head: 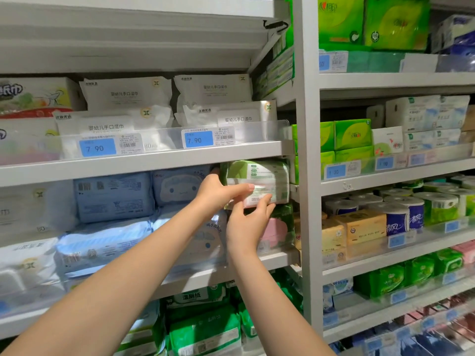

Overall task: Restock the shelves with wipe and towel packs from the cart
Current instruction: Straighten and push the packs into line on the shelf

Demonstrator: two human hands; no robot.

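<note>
A green and white wipe pack (259, 179) sits high at the right end of the middle shelf (277, 260), just under the shelf above, on top of a green pack with a pink lid (279, 228). My left hand (218, 192) grips the pack's left end, thumb lying across its front. My right hand (246, 224) holds its lower front edge from below, fingers curled up against it. The cart is out of view.
Blue wipe packs (113, 196) fill the same shelf to the left. White baby wipe packs (128, 104) stand on the shelf above behind 7.90 price tags. A grey upright (308, 176) bounds the bay on the right; beyond it are tissue packs and toilet rolls (401, 214).
</note>
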